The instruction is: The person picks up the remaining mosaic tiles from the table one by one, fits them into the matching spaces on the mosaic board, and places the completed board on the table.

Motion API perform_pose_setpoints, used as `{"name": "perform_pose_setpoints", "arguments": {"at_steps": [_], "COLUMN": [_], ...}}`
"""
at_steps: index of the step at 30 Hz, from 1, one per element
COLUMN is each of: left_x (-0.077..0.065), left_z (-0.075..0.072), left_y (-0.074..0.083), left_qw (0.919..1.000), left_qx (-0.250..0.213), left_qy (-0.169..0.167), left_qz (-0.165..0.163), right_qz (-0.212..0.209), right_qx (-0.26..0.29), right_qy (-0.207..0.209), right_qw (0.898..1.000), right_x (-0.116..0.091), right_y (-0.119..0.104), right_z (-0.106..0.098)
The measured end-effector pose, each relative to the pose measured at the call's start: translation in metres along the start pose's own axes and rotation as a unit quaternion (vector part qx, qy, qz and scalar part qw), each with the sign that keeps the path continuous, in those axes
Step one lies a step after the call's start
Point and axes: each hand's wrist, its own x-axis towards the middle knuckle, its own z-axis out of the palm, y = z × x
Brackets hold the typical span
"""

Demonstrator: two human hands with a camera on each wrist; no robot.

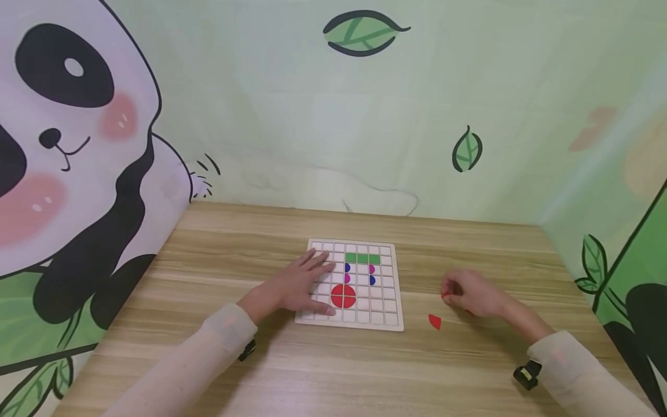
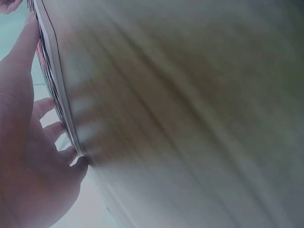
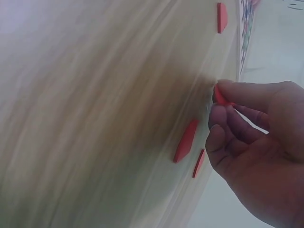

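A white grid board (image 1: 385,318) lies on the wooden table, bearing green squares (image 1: 363,258), small blue and pink half-round pieces (image 1: 372,269), and a red circle (image 1: 343,296) made of quarter pieces. My left hand (image 1: 299,285) rests spread on the board's left side, its fingers fairly straight. To the right of the board, my right hand (image 1: 474,292) pinches a red piece (image 3: 220,96) between thumb and finger, just above the table. A loose red quarter piece (image 1: 435,322) lies between that hand and the board. Two more red pieces (image 3: 186,141) show beneath the hand in the right wrist view.
The wooden table (image 1: 333,370) reaches back to a pale green cloth wall (image 1: 271,104) printed with leaves and a panda (image 1: 78,145). Dark wrist devices (image 1: 527,375) sit at both sleeve cuffs.
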Motion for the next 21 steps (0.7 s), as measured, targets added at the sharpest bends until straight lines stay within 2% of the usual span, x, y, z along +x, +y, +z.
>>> {"name": "perform_pose_setpoints", "arguments": {"at_steps": [6,12,21], "left_x": [0.000,0.000,0.000], "left_z": [-0.001,-0.002,-0.002], "left_y": [0.001,0.003,0.001], "left_qw": [1.0000,1.0000,1.0000], "left_qx": [-0.001,-0.003,-0.004], "left_qy": [-0.003,-0.006,-0.005], "left_qz": [-0.001,-0.004,0.001], "right_qz": [-0.003,0.002,0.009], "right_qx": [0.040,0.090,0.119], "right_qy": [0.004,0.002,0.005], "right_qw": [0.999,0.996,0.993], "right_x": [0.012,0.036,0.077], "right_y": [-0.013,-0.041,-0.087], "right_z": [0.001,0.006,0.032]}}
